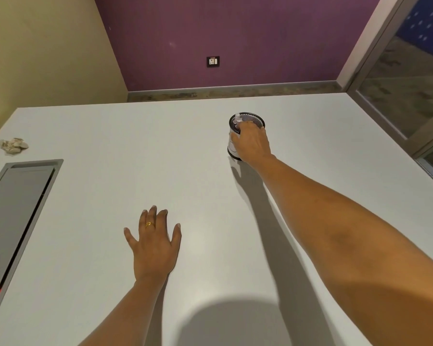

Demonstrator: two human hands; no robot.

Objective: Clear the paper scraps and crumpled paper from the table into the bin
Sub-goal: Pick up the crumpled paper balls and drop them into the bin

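White table point(198, 151), right hand point(251, 142) over bin point(235, 146), left hand point(154, 242) flat

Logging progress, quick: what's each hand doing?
Left hand: open, flat on the table.
Right hand: closed on white paper at the bin.

no readable text, labels, brands, numbers or signs appear anywhere; the bin point(235, 143) has a white side with marks too blurred to read.

Lighting: bright, overhead, from behind the camera. Soft-edged shadows fall on the worktop point(185, 151). Focus: mostly sharp. Wide-angle distortion bends straight edges near the frame borders.
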